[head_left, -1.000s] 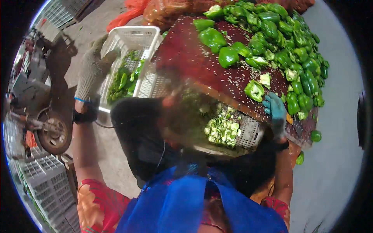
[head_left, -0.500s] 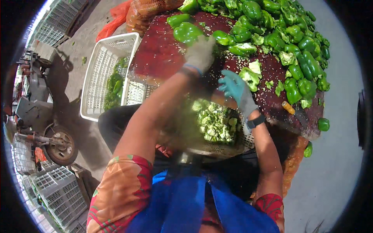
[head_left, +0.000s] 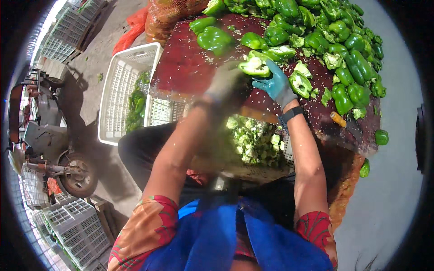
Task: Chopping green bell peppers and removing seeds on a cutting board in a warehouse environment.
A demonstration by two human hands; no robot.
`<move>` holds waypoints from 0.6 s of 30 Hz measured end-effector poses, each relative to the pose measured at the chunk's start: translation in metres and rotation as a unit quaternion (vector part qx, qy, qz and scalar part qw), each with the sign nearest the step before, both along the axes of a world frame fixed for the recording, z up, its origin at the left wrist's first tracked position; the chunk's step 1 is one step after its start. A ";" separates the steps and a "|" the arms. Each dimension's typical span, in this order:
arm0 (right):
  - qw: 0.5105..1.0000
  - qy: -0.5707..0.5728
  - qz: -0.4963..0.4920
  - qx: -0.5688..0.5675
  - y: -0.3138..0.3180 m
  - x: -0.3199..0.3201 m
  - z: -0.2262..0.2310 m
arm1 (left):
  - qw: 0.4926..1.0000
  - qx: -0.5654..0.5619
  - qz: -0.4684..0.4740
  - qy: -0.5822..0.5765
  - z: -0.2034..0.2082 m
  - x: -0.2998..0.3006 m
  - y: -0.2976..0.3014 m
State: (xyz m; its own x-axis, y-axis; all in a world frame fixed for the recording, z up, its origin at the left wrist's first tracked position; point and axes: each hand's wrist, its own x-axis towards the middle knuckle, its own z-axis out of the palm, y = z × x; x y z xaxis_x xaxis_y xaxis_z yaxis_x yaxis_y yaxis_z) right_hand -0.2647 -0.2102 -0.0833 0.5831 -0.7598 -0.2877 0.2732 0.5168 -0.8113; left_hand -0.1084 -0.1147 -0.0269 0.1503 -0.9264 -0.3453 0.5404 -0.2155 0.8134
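Note:
My right hand [head_left: 276, 85], in a teal-coated glove with a dark band at the wrist, is closed on a cut bell pepper [head_left: 254, 64] with its pale inside showing. To its left is my left hand [head_left: 224, 80], in a greyish glove; motion blur hides its fingers, and I cannot tell whether it touches the pepper. Beside the right hand lies another cut bell pepper [head_left: 300, 84], its hollow facing up. Whole green bell peppers [head_left: 215, 39] lie beyond the left hand on the dark red, seed-strewn board [head_left: 181, 67].
Green peppers [head_left: 357, 65] are heaped at the far right. An orange-handled knife [head_left: 337, 119] lies on the board's right side. Pepper scraps [head_left: 254, 140] fill a crate below the board. A white crate [head_left: 106, 97] with green pieces stands left, near a parked motorbike [head_left: 47, 135].
My left hand has drawn back toward me from the whole peppers. My right hand has moved slightly farther away and now holds a cut pepper. The cut pepper beside it has turned, showing its hollow.

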 end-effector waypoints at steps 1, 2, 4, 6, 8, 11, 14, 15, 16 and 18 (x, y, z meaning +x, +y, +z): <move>0.999 0.023 -0.011 0.034 -0.003 -0.002 0.004 | 1.000 -0.003 -0.004 0.004 0.000 -0.004 -0.003; 0.969 0.089 0.017 -0.228 -0.021 -0.014 -0.039 | 0.996 -0.007 -0.004 -0.094 -0.002 -0.008 -0.006; 0.988 0.094 -0.007 -0.120 -0.015 -0.002 -0.026 | 0.945 -0.022 -0.043 -0.323 -0.020 0.013 -0.010; 0.991 0.111 -0.052 -0.044 -0.005 0.007 -0.015 | 0.862 -0.049 -0.011 -0.504 -0.034 0.021 -0.015; 0.977 0.142 -0.071 -0.140 0.002 0.013 -0.012 | 0.746 -0.073 0.015 -0.662 -0.036 0.018 -0.014; 0.957 0.149 -0.120 -0.219 -0.005 0.014 -0.028 | 0.632 -0.100 0.016 -0.768 -0.014 -0.007 -0.018; 0.945 0.215 -0.129 -0.209 -0.008 0.026 -0.031 | 0.577 -0.058 -0.049 -0.813 -0.006 -0.011 -0.025; 0.945 0.217 -0.124 -0.209 -0.009 0.029 -0.029 | 0.580 -0.054 -0.047 -0.811 -0.010 -0.011 -0.029; 0.923 0.270 -0.117 -0.247 -0.011 0.033 -0.028 | 0.605 -0.022 -0.041 -0.795 -0.015 -0.011 -0.037; 0.903 0.329 -0.061 -0.270 -0.024 0.037 -0.026 | 0.664 0.057 -0.051 -0.744 -0.017 -0.012 -0.057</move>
State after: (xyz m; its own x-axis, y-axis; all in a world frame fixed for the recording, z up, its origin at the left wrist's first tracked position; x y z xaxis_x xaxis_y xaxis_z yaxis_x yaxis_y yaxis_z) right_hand -0.2279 -0.2342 -0.1090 0.3239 -0.9397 -0.1094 -0.3314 -0.0044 -0.9435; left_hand -0.1209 -0.1720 -0.0438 0.3414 -0.9388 0.0461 -0.8650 -0.2947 0.4062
